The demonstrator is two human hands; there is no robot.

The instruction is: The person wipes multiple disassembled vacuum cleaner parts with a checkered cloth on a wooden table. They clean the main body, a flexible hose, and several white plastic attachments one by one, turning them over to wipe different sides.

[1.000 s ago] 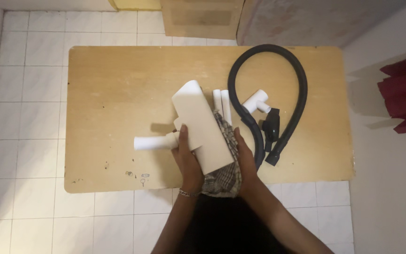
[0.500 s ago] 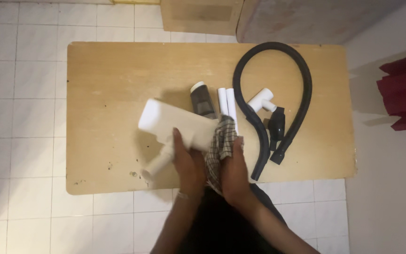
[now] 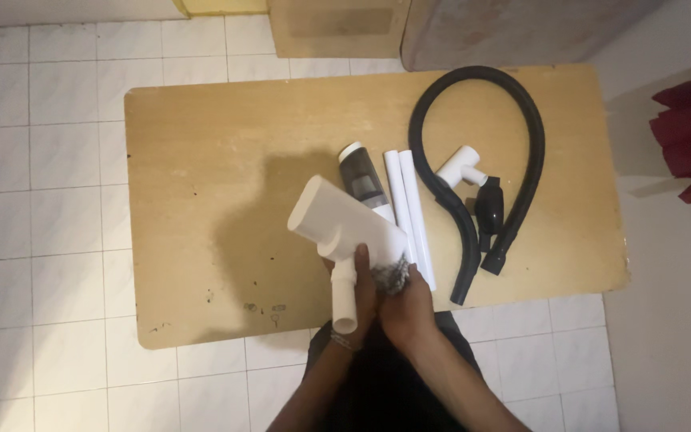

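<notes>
The left hand (image 3: 359,290) is clenched around the round neck of the white vacuum floor head (image 3: 345,226) and holds it lifted above the near edge of the table (image 3: 201,160), with the neck pointing toward the person. The right hand (image 3: 405,302) is closed on a checked cloth (image 3: 393,274), bunched up and pressed against the right end of the head.

To wipe this part well, I think the left hand should keep a firm hold on the neck, because the wide body is heavy at the far side and can turn in the grip. The cloth works better if it is opened a little, so more of it touches the flat face and the edges. It seems good to turn the head slowly with the left hand while the cloth stays in contact, so no side is missed.

On the table just behind lie a small dark dust cup (image 3: 361,178), two white tubes (image 3: 408,208) side by side, and further right a looped black hose (image 3: 521,136) with a white connector (image 3: 461,166) and a small black nozzle (image 3: 489,210) inside the loop. The head should stay clear of these when it is turned
</notes>
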